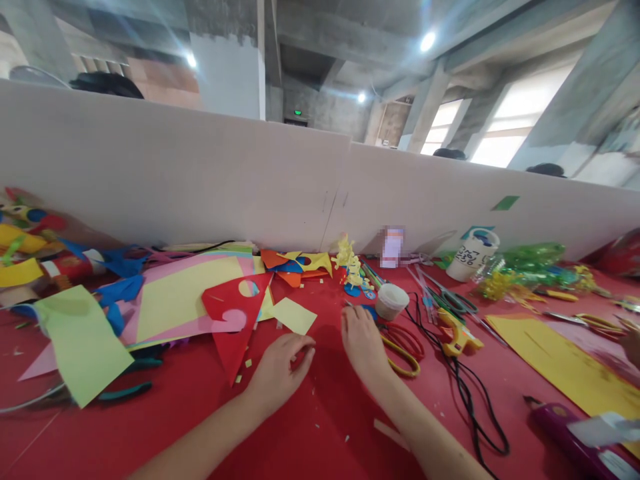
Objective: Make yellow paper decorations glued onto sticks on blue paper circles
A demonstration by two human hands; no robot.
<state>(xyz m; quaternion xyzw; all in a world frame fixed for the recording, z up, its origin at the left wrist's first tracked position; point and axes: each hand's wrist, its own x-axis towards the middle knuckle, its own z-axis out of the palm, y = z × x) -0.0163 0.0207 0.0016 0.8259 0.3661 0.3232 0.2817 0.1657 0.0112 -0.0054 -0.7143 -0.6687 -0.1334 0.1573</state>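
My left hand [283,367] hovers over the red table, its thumb and fingertips closed in a pinch; anything between them is too small to make out. Just beyond it lies a pale yellow paper square [295,315]. A red foam piece with cut-out holes [235,317] is to its left. My right hand [365,340] is palm down with bent fingers drawn together, its fingertips hidden from clear view. Beside it are a white cup [391,301] and yellow-handled scissors [405,365]. A pale yellow foam figure on a blue base [353,273] stands behind the right hand.
A yellow glue gun [457,333] with a black cord and a purple glue gun [575,427] lie right. Pink and yellow sheets [185,300], a light green sheet [83,340] and pliers [125,393] are left. Another person's hand [631,340] shows at the right edge. A white partition [200,180] stands behind.
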